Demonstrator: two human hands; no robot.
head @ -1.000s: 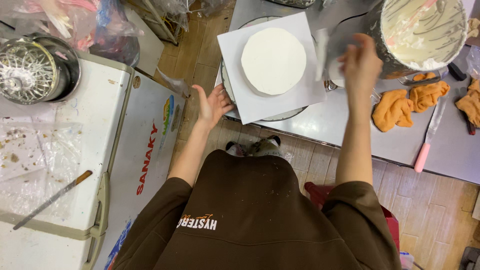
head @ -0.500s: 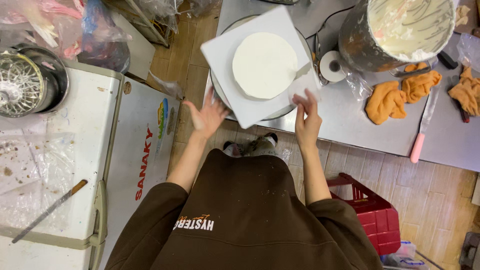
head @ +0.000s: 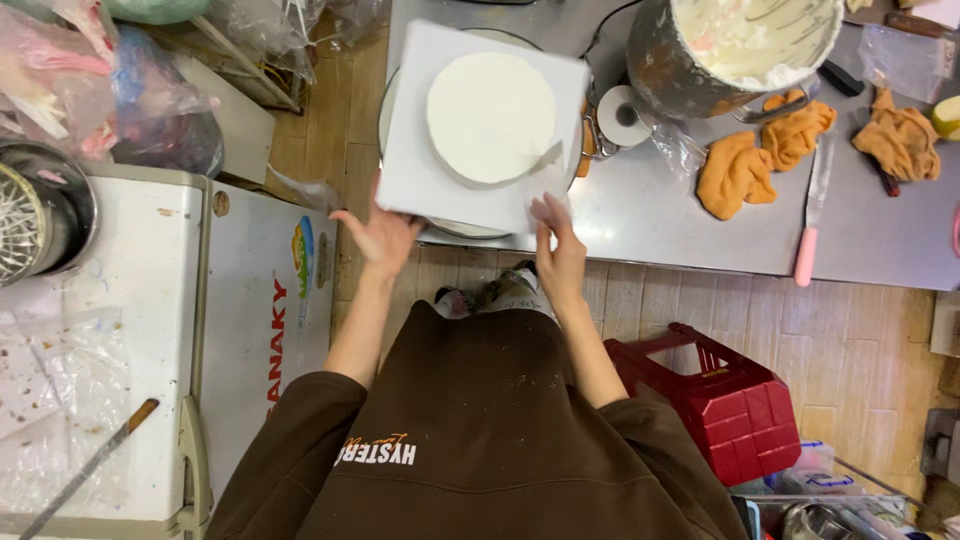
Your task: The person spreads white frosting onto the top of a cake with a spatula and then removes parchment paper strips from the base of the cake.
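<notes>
On the steel bench (head: 700, 225) the white round cake (head: 490, 117) sits on a square board (head: 430, 185) atop a turntable, soft-iced and easily marred, so it is best handled by the board's stiff edge, where the left hand (head: 378, 238) rests open-fingered and the right hand (head: 558, 250) pinches a thin scraper (head: 545, 160).

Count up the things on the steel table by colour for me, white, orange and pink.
White: 3, the round cake, the square board under it, the tape roll.
Orange: 3, the cloth nearest the cake, the cloth by the metal bucket, the cloth at far right.
Pink: 1, the spatula handle.
Total: 7.
</notes>
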